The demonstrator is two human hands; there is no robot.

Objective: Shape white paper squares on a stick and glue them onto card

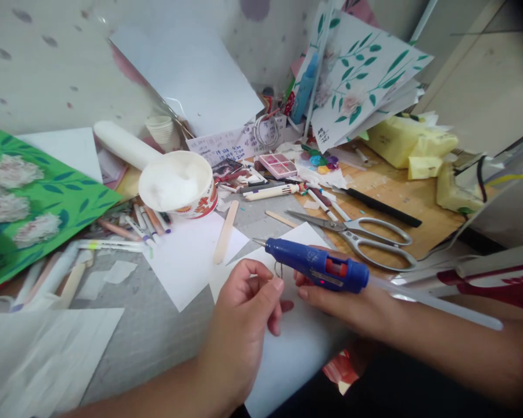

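My right hand [331, 299] is wrapped round a blue hot glue gun [311, 262], whose metal nozzle points left. A long translucent glue stick [444, 307] sticks out of its back end, over my right forearm, and a small red light glows on its side. My left hand [250, 302] is just left of the gun, thumb and fingers curled together in a pinch. A thin dark wire loop [279, 269] shows at the left thumb tip, under the gun's front; whether the fingers grip it I cannot tell. White paper [265, 261] lies beneath both hands.
Beyond the gun lie open scissors [353, 232] and a black-handled tool [381, 208]. A wooden stick [225, 232] rests on paper. A paper bowl [176, 183] holds white material. Markers [146, 223], a green flower picture [39, 197] and a yellow tissue pack [401, 142] crowd the table.
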